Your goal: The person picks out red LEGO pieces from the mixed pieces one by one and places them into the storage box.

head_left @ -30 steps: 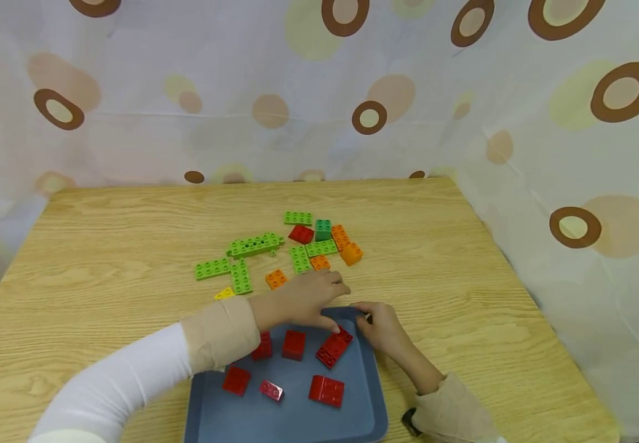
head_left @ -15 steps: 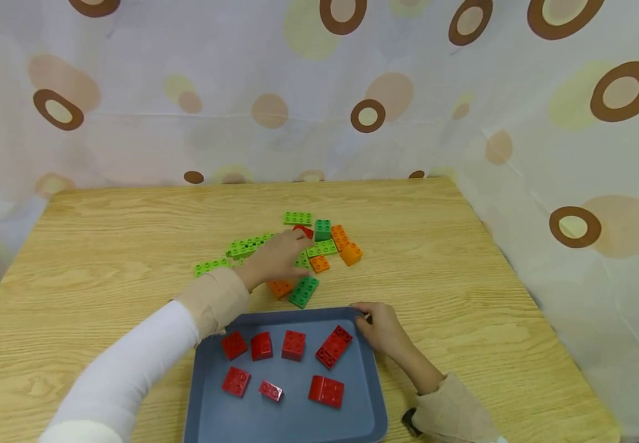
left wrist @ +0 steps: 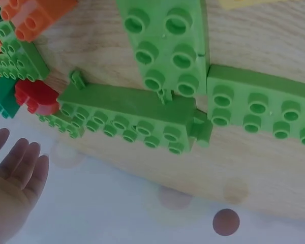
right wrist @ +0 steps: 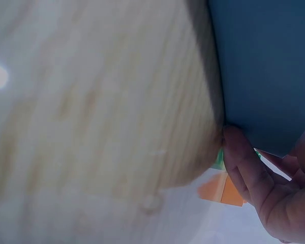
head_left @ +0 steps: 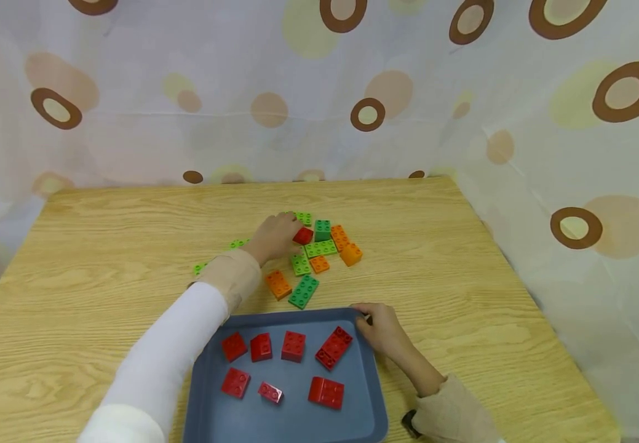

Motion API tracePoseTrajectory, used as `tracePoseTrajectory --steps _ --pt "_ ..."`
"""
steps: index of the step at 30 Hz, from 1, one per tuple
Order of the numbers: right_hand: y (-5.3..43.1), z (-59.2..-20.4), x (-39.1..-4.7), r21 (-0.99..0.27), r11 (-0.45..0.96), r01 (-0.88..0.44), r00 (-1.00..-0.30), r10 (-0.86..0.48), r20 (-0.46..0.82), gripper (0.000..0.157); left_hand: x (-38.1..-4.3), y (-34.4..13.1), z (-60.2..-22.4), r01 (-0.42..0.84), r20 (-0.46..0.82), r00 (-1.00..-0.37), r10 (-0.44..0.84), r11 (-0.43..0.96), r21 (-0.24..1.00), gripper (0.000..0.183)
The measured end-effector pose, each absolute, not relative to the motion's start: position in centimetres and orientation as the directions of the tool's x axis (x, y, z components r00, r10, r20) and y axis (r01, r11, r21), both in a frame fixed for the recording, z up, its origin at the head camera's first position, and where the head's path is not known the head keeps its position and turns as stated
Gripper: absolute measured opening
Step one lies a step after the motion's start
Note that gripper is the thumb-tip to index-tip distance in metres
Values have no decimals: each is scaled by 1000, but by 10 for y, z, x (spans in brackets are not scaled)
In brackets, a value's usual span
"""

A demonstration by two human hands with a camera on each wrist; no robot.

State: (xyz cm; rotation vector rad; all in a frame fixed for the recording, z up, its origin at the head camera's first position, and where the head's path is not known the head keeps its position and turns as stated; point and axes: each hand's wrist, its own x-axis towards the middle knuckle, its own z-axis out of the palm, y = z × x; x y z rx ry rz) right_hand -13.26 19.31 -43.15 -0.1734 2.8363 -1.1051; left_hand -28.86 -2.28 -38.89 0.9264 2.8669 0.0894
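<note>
My left hand [head_left: 279, 237] reaches over the far bricks, fingertips close to a loose red brick [head_left: 303, 235]. The left wrist view has its fingers loosely extended, nothing seen in them, and the red brick [left wrist: 36, 96] just beyond the fingertips. Whether they touch is unclear. My right hand [head_left: 381, 330] pinches the far right corner of a blue-grey tray [head_left: 377, 394]. Up close, the right wrist view shows this hand [right wrist: 264, 190] with a fingertip against the tray wall [right wrist: 264, 66]. Several red bricks lie spread in the tray, among them a sloped one [head_left: 326, 392].
Around the left hand lie a dark green brick [head_left: 304, 291], an orange brick [head_left: 278, 285], light green bricks [head_left: 321, 248] and a taller green block [head_left: 323, 230]. A long light green piece [left wrist: 127, 112] is partly hidden by my arm in the head view. A patterned curtain [head_left: 214, 92] hangs behind the table.
My left hand has moved from above the tray's far edge out to the red brick among the loose bricks. The right hand has stayed on the tray corner, and the tray has not moved.
</note>
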Motion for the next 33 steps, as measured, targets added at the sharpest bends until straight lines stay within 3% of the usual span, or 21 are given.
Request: tracePoseTrajectory --steps 8,23,33 --pt "195 -432 -132 -690 723 -40 -990 -120 -69 29 -302 -16 -386 574 -141 -811 568 819 -7 48" --pt "197 -429 -136 -686 726 -60 -988 -140 -62 27 -315 -6 -396 541 -215 -821 529 841 5 41" --pt "194 -429 -133 -691 718 -88 -985 -166 -46 27 -318 -6 -410 580 -256 -786 563 815 12 38"
